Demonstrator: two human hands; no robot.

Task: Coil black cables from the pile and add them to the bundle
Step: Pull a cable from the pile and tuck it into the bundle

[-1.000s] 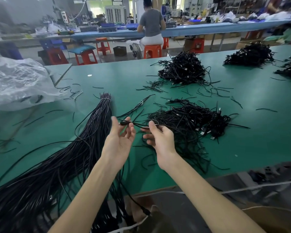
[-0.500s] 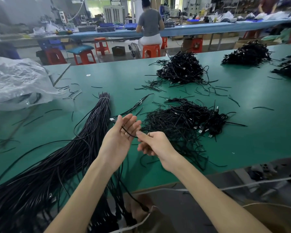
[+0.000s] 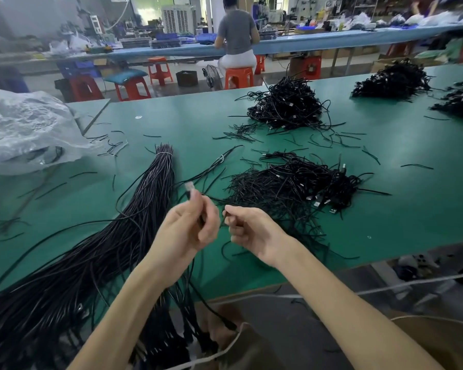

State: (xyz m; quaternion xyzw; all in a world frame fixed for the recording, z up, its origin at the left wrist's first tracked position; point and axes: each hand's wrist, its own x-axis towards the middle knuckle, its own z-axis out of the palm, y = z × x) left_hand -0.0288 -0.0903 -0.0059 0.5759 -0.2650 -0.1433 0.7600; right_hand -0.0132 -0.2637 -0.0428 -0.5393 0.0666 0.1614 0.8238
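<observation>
A long tied bundle of black cables (image 3: 96, 252) lies on the green table (image 3: 401, 225), running from the near left edge up toward the middle. To its right is a tangled pile of black cables (image 3: 292, 188) with silver plugs. My left hand (image 3: 187, 228) grips one thin black cable, whose silver plug (image 3: 189, 186) sticks up above the fingers. My right hand (image 3: 249, 231), just right of it, pinches the same cable with curled fingers. The cable hangs down between my arms past the table's edge.
More cable piles (image 3: 286, 105) (image 3: 390, 81) sit further back and right. A crumpled clear plastic bag (image 3: 24, 129) lies at the left. Short black ties (image 3: 369, 154) are scattered over the table. A seated person (image 3: 237, 41) works at a far bench, with red stools (image 3: 238, 76) around.
My left fingers have closed from spread to a grip on the cable, and the plug now points up. Both hands have drawn a little closer to me.
</observation>
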